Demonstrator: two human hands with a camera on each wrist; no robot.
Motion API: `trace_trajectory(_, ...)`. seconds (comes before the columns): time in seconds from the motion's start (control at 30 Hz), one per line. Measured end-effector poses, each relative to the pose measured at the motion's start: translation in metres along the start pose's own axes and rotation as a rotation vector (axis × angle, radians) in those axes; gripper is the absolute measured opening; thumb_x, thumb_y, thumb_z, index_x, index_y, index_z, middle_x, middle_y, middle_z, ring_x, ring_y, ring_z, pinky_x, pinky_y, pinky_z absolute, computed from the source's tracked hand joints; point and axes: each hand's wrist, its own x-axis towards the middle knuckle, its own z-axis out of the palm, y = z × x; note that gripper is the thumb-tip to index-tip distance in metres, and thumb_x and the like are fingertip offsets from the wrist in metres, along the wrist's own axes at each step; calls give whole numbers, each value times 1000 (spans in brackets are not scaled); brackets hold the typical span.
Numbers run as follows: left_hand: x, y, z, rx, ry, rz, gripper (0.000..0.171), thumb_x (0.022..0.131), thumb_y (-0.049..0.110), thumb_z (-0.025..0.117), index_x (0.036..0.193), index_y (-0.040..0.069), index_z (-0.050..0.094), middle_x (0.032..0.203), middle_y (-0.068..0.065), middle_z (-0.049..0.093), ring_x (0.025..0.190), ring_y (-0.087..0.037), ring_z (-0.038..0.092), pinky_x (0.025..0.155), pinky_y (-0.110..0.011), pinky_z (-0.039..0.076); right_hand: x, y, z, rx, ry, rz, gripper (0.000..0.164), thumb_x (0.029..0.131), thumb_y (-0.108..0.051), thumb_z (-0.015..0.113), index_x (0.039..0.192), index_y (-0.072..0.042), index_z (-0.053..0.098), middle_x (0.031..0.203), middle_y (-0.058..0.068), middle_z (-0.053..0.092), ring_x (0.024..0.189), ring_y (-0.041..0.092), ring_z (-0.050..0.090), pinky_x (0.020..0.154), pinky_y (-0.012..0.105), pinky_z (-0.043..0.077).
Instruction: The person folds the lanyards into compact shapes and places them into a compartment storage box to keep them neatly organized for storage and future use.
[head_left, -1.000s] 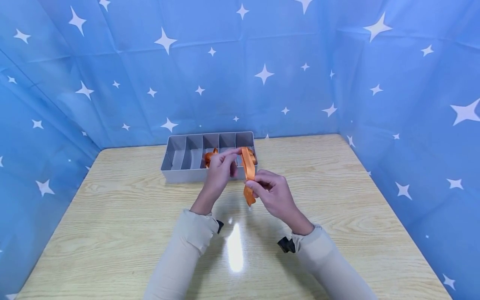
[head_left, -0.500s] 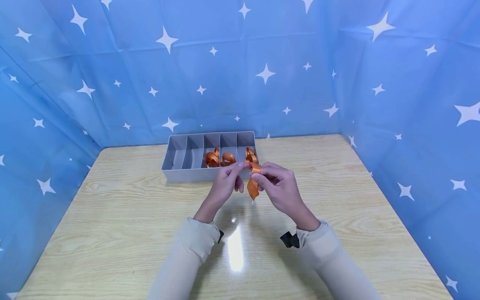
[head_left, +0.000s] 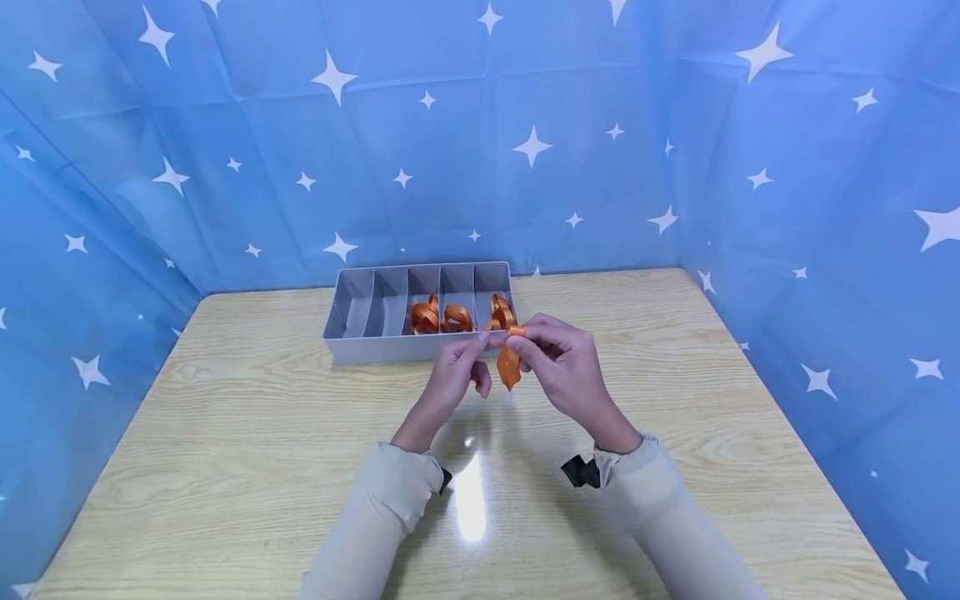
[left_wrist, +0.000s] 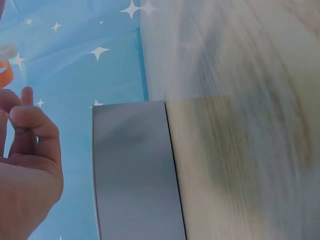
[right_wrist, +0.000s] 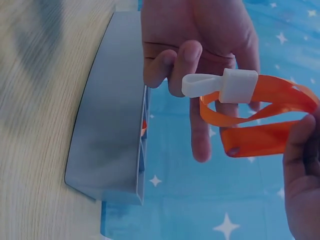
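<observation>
An orange lanyard (head_left: 509,368) with a white plastic clip (right_wrist: 239,86) hangs between my hands, just in front of a grey box (head_left: 382,350). My right hand (head_left: 567,367) pinches its folded strap (right_wrist: 265,140) between thumb and fingers. From the other side, my left hand (head_left: 452,372) reaches its straight index finger to the strap's upper turn. In the right wrist view, the strap curves round in front of the left fingers (right_wrist: 201,135), partly hiding them. Two other left fingers are bent, away from the strap. The left wrist view catches only a bit of orange strap (left_wrist: 5,75).
The grey box is split into compartments. Coiled orange lanyards lie in the third (head_left: 424,317), fourth (head_left: 457,318) and rightmost (head_left: 501,312) ones. It stands near the back of a wooden table (head_left: 225,467), before a blue star-printed curtain (head_left: 420,133).
The strap, a long upright loop a second ago, is now folded into a shorter turn. Both hands have shifted slightly right, and my left hand lowered, uncovering the coil in the fourth compartment.
</observation>
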Motion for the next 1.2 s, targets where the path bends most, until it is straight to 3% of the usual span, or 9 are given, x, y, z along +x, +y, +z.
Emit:
trace_trajectory(0.23, 1, -11, 0, -41, -43, -41, 45, 102, 28, 32, 119, -4, 59, 79, -1, 59, 40, -13, 41, 43, -22, 34, 0, 23, -6, -8, 24, -3, 9, 86, -1, 62, 79, -3, 68, 69, 6, 53, 55, 19, 47, 45, 25, 37)
trace_trajectory(0.37, 5, -26, -2, -69, -66, -44, 51, 102, 34, 31, 117, -5, 60, 62, -7, 52, 40, -17, 39, 44, -24, 35, 1, 23, -8, -8, 30, 2, 10, 87, -3, 62, 79, -4, 68, 69, 6, 53, 55, 20, 47, 44, 26, 36)
trace_trajectory(0.5, 4, -30, 0, -91, -77, -39, 54, 99, 40, 36, 116, -6, 60, 51, -6, 47, 39, -17, 37, 44, -25, 33, 3, 15, -9, -4, 35, 14, 12, 87, 0, 61, 77, 0, 67, 68, 7, 53, 52, 20, 44, 43, 25, 33)
trace_trajectory(0.73, -2, -22, 6, -84, -109, -6, 36, 97, 22, 48, 110, -9, 61, 46, -2, 42, 40, -11, 37, 44, -22, 32, 7, 1, -11, -39, 49, 10, 9, 86, 4, 60, 80, 5, 68, 67, 14, 53, 54, 22, 47, 44, 24, 37)
trace_trajectory(0.87, -6, -12, 12, -47, -89, -34, 35, 89, 22, 62, 113, -3, 63, 59, 3, 55, 41, -10, 37, 42, -21, 31, 5, 18, -14, -54, 59, 9, 9, 86, -2, 62, 86, -2, 71, 69, 10, 54, 55, 21, 47, 45, 25, 40)
trace_trajectory(1.0, -3, -23, 15, 15, -28, -65, 35, 83, 34, 69, 106, 8, 70, 84, -4, 67, 42, -19, 44, 43, -23, 36, 4, 28, -16, -68, 62, 9, 10, 87, -7, 62, 88, -5, 72, 70, 8, 54, 56, 25, 48, 46, 25, 41)
trace_trajectory(1.1, -2, -29, 17, 37, -5, -44, 30, 84, 33, 67, 104, 11, 72, 86, -6, 69, 44, -21, 44, 44, -24, 38, 5, 23, -16, -67, 67, 21, 11, 87, -5, 62, 90, -3, 72, 70, 8, 55, 57, 28, 47, 48, 25, 43)
trace_trajectory(1.17, -4, -23, 18, 52, 0, -26, 28, 87, 29, 65, 104, 9, 71, 81, -3, 68, 46, -22, 44, 45, -24, 37, 6, 14, -15, -81, 71, 33, 12, 87, -3, 61, 91, -1, 72, 71, 10, 56, 56, 25, 47, 51, 26, 46)
trace_trajectory(1.2, -5, -19, 18, 57, 0, -16, 26, 88, 25, 63, 105, 7, 71, 79, -1, 67, 46, -16, 43, 45, -23, 36, 6, 13, -16, -84, 75, 37, 12, 87, -4, 61, 92, -2, 72, 71, 10, 56, 56, 23, 47, 51, 26, 46)
